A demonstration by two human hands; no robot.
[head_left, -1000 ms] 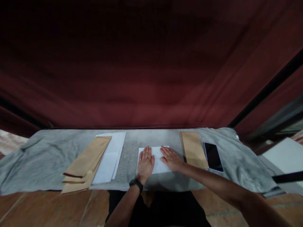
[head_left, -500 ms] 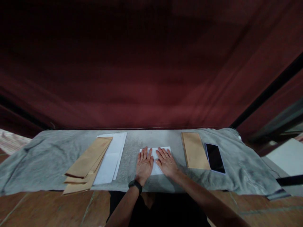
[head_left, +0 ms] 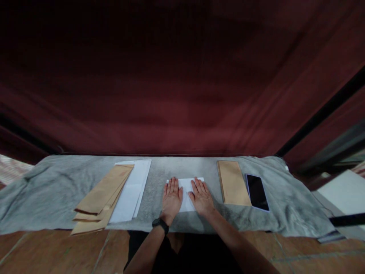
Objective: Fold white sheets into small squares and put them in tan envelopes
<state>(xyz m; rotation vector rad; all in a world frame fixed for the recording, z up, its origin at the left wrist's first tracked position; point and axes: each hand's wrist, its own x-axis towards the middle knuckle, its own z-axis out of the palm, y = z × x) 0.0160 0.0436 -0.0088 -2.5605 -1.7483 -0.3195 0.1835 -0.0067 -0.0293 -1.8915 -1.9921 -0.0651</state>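
At your far left, a pale striped patch (head_left: 13, 170) shows at the edge, below a dark bar (head_left: 24, 134) that slants down to the table's back corner. A dark red backdrop (head_left: 182, 125) spans the width behind the table, dimming to near black at the top. Grey cloth (head_left: 51, 194) covers the surface before you, wrinkled at its left end and smoother in the middle; tan floor tiles (head_left: 85, 251) with pale joints run below its front edge.

Next come brown envelopes (head_left: 105, 188), fanned and slanting, the lowest overhanging the front edge. They partly cover white sheets (head_left: 135, 192). Your left hand (head_left: 172, 198) lies palm down and flat, fingers extended, gripping nothing, with a black watch (head_left: 160, 224) at its wrist. It rests on the left part of the white paper (head_left: 186, 199), which lies mid-table in front of you. Your right hand (head_left: 202, 198), equally flat and spread slightly wider, covers the right part, grasping nothing.

Farther right lie a brown stack (head_left: 234, 182) and, just beside it, a phone (head_left: 257, 192), screen dark. The cloth wrinkles again there; beyond its end is a white panel (head_left: 343, 192).
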